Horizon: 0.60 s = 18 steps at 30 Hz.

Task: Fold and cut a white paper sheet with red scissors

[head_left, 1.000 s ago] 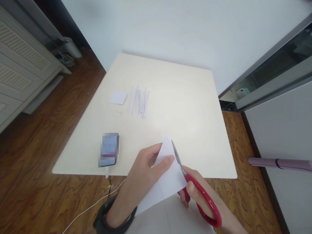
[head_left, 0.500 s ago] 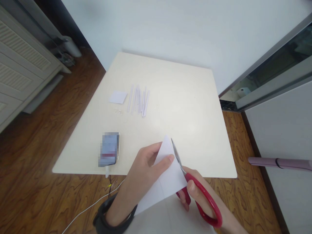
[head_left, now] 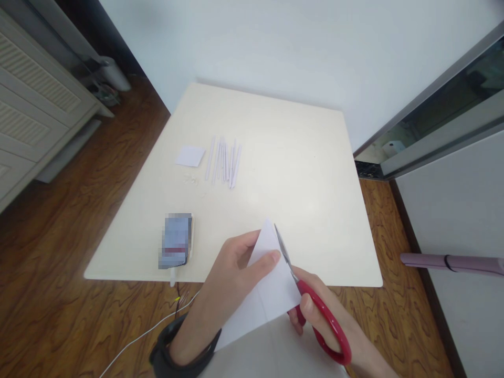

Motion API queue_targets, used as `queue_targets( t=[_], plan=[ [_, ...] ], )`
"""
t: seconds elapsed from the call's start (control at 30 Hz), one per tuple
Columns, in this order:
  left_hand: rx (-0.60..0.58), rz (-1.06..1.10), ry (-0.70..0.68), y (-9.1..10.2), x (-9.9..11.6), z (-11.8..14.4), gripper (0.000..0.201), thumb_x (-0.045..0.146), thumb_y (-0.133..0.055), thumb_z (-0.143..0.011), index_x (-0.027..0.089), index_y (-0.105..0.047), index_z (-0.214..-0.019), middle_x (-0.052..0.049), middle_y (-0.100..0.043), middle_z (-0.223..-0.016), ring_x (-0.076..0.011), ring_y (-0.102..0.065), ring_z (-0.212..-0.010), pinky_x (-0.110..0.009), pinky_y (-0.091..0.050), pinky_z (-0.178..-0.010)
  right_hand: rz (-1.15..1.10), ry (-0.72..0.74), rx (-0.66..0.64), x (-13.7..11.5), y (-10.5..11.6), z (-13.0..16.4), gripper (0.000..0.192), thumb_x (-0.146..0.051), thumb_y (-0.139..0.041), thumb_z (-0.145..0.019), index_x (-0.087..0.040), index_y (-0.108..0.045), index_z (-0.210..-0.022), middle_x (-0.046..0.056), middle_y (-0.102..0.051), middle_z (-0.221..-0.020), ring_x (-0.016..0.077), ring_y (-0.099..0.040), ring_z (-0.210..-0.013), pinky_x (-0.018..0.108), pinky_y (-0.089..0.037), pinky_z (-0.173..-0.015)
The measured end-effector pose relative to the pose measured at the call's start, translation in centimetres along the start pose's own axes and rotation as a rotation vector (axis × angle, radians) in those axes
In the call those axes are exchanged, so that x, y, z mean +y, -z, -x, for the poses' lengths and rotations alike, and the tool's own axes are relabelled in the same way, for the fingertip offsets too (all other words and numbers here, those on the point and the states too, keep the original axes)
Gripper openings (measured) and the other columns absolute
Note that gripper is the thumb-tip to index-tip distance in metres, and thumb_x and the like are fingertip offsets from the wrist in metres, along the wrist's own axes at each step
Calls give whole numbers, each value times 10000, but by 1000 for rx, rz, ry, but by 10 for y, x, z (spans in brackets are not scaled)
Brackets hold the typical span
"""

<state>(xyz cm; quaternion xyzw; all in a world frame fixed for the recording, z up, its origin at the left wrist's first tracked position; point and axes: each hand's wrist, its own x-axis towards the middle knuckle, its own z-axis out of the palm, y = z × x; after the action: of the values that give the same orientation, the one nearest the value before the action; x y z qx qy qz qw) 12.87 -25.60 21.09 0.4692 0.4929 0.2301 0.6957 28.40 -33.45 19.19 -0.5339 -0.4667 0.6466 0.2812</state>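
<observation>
Broadly, a cream worktop (head_left: 275, 157) carries a row of cut paper strips (head_left: 223, 161). At its near edge, the left hand (head_left: 232, 273) pinches a white sheet of paper (head_left: 271, 286) between thumb and fingers. The right hand (head_left: 326, 315) grips red scissors (head_left: 315, 304), blades along the sheet's right edge, apparently mid-cut; continuing needs a steady, parallel line.

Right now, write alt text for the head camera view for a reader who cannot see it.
A left hand holds a white folded paper sheet while the right hand works red-handled metal scissors along its right edge, above the near edge of a cream square table. Farther back lie thin white paper strips, a small white paper square and a blurred blue box.
</observation>
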Motion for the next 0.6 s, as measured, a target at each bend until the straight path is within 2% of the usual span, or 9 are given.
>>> queue_targets(
  t=[0.1,0.3,0.6],
  plan=[
    [-17,6,19,2,-3,-1,180,257,-551,-830,168,-543,-673,39,-507,-595,-98,-435,-531,-167,-351,-424,4,-13,20,-3,0,1,422,-615,-342,-892,-212,-376,-770,-23,-409,-679,125,-419,-588,243,-324,-537],
    [-55,-1,39,2,-3,-2,169,271,-538,-837,165,-558,-707,29,-525,-634,-100,-452,-555,-165,-368,-441,-27,21,-38,2,0,0,437,-615,-305,-903,-204,-409,-800,-18,-421,-667,120,-435,-567,235,-334,-516],
    [-14,23,32,0,-1,-1,181,256,-538,-826,167,-552,-669,32,-491,-583,-101,-420,-523,-168,-346,-415,-42,24,-32,5,-1,0,422,-593,-311,-916,-200,-413,-799,-33,-415,-622,106,-426,-522,229,-347,-509]
  ],
)
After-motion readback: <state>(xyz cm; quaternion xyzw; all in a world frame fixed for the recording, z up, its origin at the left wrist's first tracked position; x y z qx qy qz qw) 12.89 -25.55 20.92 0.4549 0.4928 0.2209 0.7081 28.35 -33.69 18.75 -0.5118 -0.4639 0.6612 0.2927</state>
